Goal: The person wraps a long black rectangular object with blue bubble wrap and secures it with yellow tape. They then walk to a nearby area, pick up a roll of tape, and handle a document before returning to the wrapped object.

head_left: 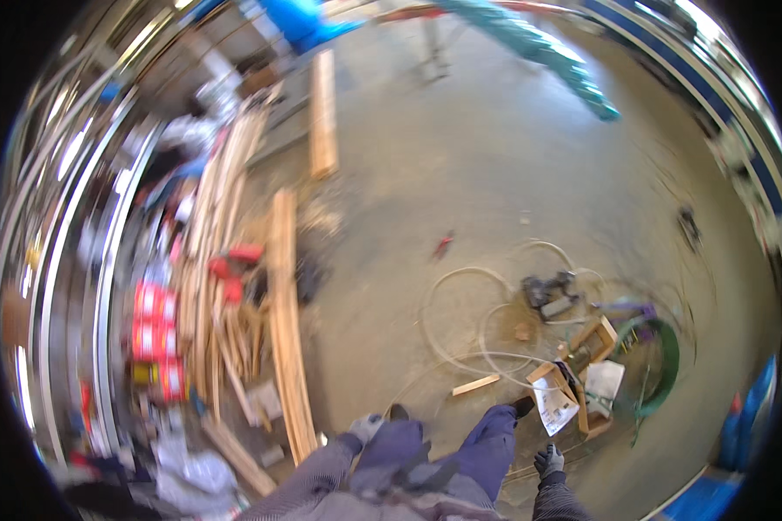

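My right hand [548, 460], in a grey glove, hangs at the lower right, just below an open cardboard box [551, 382] with a printed white sheet [555, 409]. Its fingers are loosely bent and apart, with nothing visible in them. My left hand [367, 427], also gloved, is down beside my left leg, near the end of a long wooden beam [285, 321]. Blur smears its fingers. Next to the first box are a second open box [593, 341], another white sheet [605, 379] and a green hoop-shaped coil [669, 369].
A pale hose [425, 313] loops over the concrete floor, near a dark power tool [549, 293]. A short wood strip [475, 385] and a small red tool [443, 245] lie ahead. Timber [226, 195], red-and-white packages [155, 321] and metal racking [104, 286] line the left.
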Action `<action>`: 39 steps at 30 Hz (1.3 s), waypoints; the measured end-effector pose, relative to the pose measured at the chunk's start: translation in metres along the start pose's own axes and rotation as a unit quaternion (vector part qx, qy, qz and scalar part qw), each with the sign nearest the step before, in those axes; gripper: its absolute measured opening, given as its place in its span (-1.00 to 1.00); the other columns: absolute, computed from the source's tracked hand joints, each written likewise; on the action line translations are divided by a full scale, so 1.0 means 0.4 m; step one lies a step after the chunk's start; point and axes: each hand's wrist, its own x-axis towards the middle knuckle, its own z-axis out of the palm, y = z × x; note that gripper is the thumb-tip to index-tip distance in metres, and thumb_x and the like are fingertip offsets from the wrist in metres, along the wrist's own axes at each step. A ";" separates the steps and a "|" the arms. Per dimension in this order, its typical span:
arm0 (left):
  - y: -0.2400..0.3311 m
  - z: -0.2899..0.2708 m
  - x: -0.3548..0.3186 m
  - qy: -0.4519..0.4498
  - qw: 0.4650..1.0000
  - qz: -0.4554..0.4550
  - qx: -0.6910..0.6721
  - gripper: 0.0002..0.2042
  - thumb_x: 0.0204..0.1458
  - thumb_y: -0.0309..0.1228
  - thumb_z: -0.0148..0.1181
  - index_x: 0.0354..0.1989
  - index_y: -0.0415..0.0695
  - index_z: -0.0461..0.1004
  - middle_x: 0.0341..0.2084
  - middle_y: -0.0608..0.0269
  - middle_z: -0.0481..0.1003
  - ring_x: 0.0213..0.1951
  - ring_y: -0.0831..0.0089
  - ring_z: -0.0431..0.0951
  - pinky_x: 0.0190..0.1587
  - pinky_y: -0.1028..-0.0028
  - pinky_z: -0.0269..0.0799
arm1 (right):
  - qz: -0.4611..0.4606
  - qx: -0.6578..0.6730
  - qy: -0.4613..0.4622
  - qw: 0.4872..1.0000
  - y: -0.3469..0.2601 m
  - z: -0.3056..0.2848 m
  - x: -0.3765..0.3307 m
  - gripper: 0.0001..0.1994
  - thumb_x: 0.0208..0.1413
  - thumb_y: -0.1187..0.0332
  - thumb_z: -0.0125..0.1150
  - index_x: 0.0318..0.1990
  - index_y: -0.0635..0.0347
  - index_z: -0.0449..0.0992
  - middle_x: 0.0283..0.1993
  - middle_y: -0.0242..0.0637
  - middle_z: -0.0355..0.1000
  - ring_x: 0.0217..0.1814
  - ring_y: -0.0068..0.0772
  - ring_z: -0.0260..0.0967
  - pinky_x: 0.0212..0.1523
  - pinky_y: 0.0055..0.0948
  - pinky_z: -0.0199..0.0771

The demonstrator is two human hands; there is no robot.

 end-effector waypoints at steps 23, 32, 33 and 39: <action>-0.689 0.382 -0.425 0.128 0.730 -0.317 -0.592 -0.56 0.10 0.05 0.32 -0.26 -0.16 0.62 -0.56 0.16 0.60 -0.54 0.37 0.59 -0.47 0.32 0.49 | -0.007 -0.611 -0.281 0.740 0.050 1.314 -0.423 -0.77 0.35 0.16 0.25 -0.04 0.10 0.57 -0.32 -0.32 0.55 -0.44 -0.43 0.47 -0.48 -0.37 0.50; -0.702 0.220 -0.429 0.088 0.659 -0.363 -0.653 -0.36 0.16 0.14 0.24 0.27 -0.05 0.41 -0.21 0.22 0.61 -0.25 0.38 0.66 -0.28 0.33 0.63 | -0.048 -0.726 -0.300 0.617 0.281 1.739 -0.546 -0.65 0.25 0.16 0.35 0.06 0.19 0.59 -0.33 -0.37 0.54 -0.39 -0.48 0.47 -0.37 -0.45 0.48; -0.722 0.181 -0.415 0.096 0.656 -0.364 -0.654 -0.34 0.16 0.14 0.26 0.30 -0.04 0.39 -0.21 0.20 0.61 -0.25 0.39 0.66 -0.28 0.33 0.63 | -0.036 -0.733 -0.279 0.620 0.286 1.787 -0.551 -0.65 0.24 0.16 0.36 0.06 0.17 0.59 -0.35 -0.37 0.53 -0.42 -0.47 0.47 -0.41 -0.45 0.47; -0.852 -0.167 -0.234 0.317 0.513 -0.292 -0.743 -0.46 0.25 -0.16 0.31 0.34 -0.13 0.40 -0.05 0.14 0.62 -0.09 0.44 0.64 -0.07 0.45 0.57 | -0.061 -0.850 -0.197 0.485 0.314 2.130 -0.508 -0.71 0.21 0.16 0.42 -0.03 0.04 0.55 -0.42 -0.45 0.49 -0.51 -0.50 0.45 -0.58 -0.47 0.37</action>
